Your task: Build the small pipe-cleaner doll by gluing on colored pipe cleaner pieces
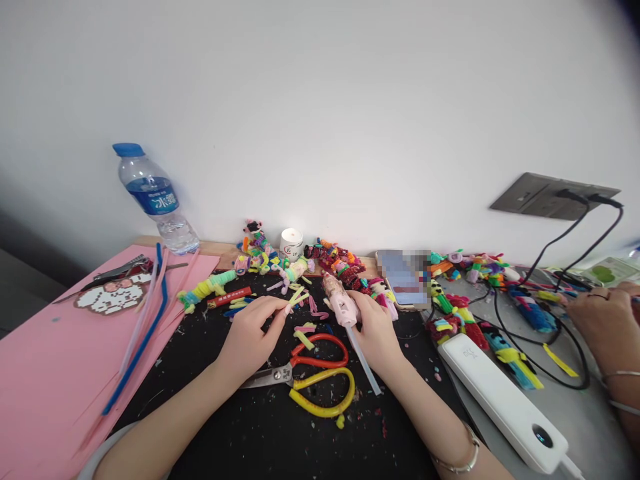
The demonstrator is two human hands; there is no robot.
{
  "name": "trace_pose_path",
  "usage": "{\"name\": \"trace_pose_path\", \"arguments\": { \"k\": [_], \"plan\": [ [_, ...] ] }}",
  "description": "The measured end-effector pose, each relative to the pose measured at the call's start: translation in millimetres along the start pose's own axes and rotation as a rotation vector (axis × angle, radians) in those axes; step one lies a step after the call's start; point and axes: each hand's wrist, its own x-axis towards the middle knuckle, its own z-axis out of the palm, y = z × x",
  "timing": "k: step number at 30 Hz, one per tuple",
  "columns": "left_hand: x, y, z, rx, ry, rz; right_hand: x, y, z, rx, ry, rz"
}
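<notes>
My left hand (250,333) pinches a small pale-yellow and pink pipe-cleaner piece (295,300) between thumb and fingertips above the black mat (250,427). My right hand (375,330) grips a pink hot-glue gun (340,303), its nozzle pointing up-left toward that piece and a clear glue stick (363,367) trailing out the back. Scissors with red and yellow handles (315,377) lie on the mat just below both hands. Short cut pipe-cleaner bits lie scattered around the fingers.
A water bottle (155,200) stands at the back left by a pink sheet (45,373) bearing blue straws. Pipe-cleaner figures (335,257), a white jar (291,241) and a phone (403,277) line the wall. A white power bank (500,400), black cables and another person's hand (600,313) are at right.
</notes>
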Motion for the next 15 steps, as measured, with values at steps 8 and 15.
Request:
{"name": "trace_pose_path", "arguments": {
  "k": [8,15],
  "plan": [
    [1.0,2.9,0.3,-0.089,-0.082,-0.028,-2.9,-6.9,-0.3,-0.299,-0.023,0.053],
    [1.5,8.0,-1.2,-0.15,-0.175,-0.027,-5.6,-3.5,4.6,-0.297,0.005,0.073]
  ]
}}
